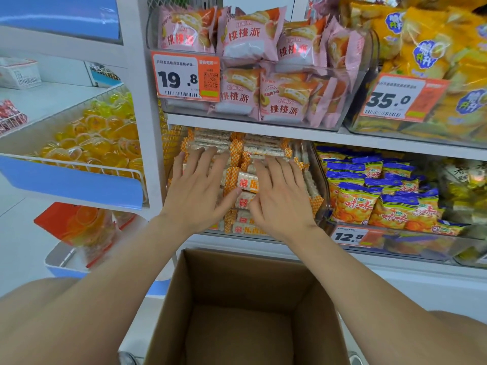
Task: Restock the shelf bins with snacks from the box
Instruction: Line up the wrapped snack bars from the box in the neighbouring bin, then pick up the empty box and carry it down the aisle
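A clear shelf bin [317, 198] on the lower shelf is full of orange-checked rice-cracker snack packs [247, 183]. My left hand [197, 188] lies flat on the left side of the pile with its fingers straight. On the right side of the same pile rests my right hand [279, 191], fingers spread and straight. Neither hand grips a pack. Below them stands an open cardboard box [245, 306]; the inside that I can see holds nothing.
Above sits a bin of pink peach-pie packs [250, 38] with a 19.8 price tag [187, 77]. Yellow bags [427, 48] fill the upper right bin, blue-and-orange bags [374, 191] the lower right. A wire basket of yellow jelly cups [92, 138] stands left.
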Action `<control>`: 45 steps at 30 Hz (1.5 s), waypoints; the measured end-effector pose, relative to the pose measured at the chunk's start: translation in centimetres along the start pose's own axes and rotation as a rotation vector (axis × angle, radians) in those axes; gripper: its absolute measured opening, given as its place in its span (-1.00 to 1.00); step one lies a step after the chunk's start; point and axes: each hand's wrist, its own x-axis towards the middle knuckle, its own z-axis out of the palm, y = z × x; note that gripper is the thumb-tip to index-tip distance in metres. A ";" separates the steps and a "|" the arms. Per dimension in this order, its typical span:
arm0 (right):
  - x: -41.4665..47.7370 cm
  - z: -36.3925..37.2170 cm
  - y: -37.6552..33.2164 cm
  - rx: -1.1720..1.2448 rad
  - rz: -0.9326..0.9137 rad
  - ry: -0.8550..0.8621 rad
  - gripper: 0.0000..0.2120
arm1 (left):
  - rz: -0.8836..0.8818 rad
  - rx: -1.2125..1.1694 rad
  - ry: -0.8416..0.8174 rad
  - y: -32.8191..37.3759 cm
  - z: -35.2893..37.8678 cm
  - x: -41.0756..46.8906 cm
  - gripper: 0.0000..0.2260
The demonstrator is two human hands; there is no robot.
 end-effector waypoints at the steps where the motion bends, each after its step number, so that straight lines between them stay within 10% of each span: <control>1: -0.1 -0.1 0.0 0.016 0.008 0.037 -0.43 | 0.021 -0.017 0.027 0.1 -0.2 0.0 -0.41; 16: -2.2 -3.2 -0.3 0.303 0.131 0.296 -0.74 | 0.088 -0.237 0.204 2.4 -2.1 -0.8 -0.81; 26: -11.5 -4.8 -3.6 0.486 -0.001 -0.411 -0.87 | 0.066 -0.371 -0.381 4.0 -5.5 -10.5 -0.94; 45: -21.2 -5.0 -6.1 0.620 0.514 -0.477 -0.75 | -0.173 -0.320 -0.499 11.5 -7.1 -17.8 -0.82</control>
